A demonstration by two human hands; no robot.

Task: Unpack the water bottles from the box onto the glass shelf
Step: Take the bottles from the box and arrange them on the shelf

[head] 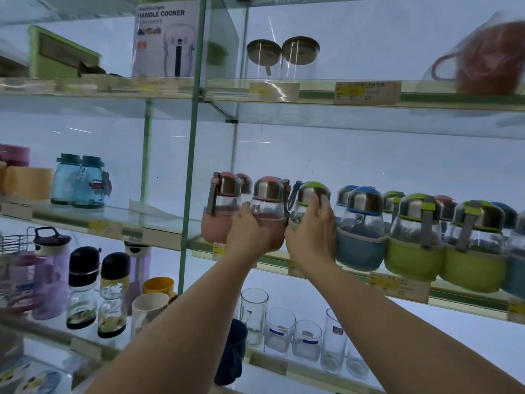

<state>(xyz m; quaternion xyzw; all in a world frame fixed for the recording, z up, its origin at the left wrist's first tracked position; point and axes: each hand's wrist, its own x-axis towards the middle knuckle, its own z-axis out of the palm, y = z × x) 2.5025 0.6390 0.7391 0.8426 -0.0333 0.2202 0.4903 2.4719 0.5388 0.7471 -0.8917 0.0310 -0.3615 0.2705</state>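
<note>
Both hands up at the middle glass shelf [326,268]: left hand [250,231] wraps the pink-sleeved bottle [267,211] low on its body, right hand [312,231] grips the green-capped bottle [311,194] just beside it, fingers curled over the steel cap. Both bottles sit at the shelf's front edge, touching or nearly so, in a row: another pink bottle [220,209] to the left, blue bottle [360,226] and green bottles [414,234] to the right. Box not in view
</note>
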